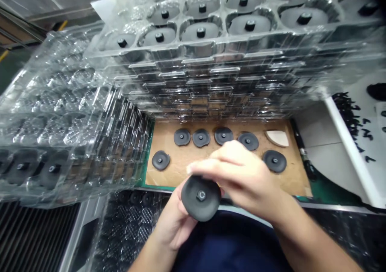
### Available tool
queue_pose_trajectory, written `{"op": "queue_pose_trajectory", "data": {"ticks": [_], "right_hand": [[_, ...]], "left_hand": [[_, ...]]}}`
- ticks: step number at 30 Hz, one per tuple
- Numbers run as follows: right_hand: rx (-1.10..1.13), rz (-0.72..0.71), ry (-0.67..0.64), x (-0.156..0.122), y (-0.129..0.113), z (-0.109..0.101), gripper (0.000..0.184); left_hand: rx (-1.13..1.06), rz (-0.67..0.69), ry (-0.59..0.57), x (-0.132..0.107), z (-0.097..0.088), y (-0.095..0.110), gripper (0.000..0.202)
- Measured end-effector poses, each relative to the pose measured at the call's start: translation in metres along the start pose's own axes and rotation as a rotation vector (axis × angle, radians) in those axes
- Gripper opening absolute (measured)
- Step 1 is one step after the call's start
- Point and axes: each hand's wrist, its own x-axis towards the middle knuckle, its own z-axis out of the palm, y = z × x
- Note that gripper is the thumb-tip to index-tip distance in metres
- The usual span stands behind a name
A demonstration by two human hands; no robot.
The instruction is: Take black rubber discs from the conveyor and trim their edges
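Note:
Both my hands hold one dark grey round disc [201,198] with a small hub at its centre, just in front of the table edge. My left hand [175,219] cups it from below with fingers curled. My right hand [241,175] closes over its top edge, fingers pressed together. Several like discs [223,135] lie flat on a brown cardboard sheet [181,171] beyond my hands.
A tall stack of clear plastic trays [217,83] with discs in the top tray's pockets stands behind the cardboard. Another stack of clear trays [60,135] leans at the left. A white wedge piece [277,138] lies on the cardboard. Small black parts [350,115] sit on a white surface at right.

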Motion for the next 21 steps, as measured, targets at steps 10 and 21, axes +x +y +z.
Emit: {"op": "queue_pose_trajectory", "data": {"ticks": [10,21], "right_hand": [[0.173,0.771,0.129,-0.095,0.028,0.027,0.022],[-0.109,0.056,-0.080,-0.023,-0.014,-0.009,0.030]], "left_hand": [[-0.161,-0.052,-0.171,0.003,-0.008,0.000,0.043],[0.016,-0.091,-0.176,0.004,0.004,-0.008,0.035]]}}
